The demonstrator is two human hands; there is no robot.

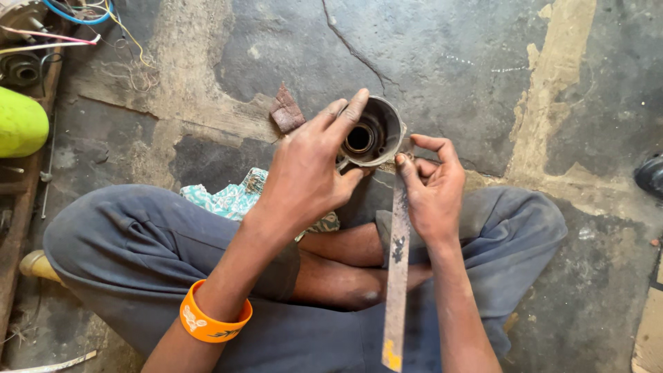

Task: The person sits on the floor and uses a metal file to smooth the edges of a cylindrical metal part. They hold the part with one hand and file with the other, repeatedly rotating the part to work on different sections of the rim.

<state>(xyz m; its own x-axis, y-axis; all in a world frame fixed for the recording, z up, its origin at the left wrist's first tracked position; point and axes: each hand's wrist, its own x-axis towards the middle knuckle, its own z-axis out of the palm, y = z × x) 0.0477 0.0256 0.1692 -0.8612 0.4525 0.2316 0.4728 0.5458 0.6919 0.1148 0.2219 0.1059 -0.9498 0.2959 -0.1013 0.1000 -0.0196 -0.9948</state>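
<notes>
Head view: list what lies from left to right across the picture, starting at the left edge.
Green round object → orange wristband → patterned cloth → left hand → metal cup-shaped part → flat metal strip → right hand → dark shoe.

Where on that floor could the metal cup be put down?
Bare concrete lies beyond the metal cup, between the crack and the pale streak. Another patch sits right of the right knee. The left side is crowded: wires, green object, cloth.
</notes>
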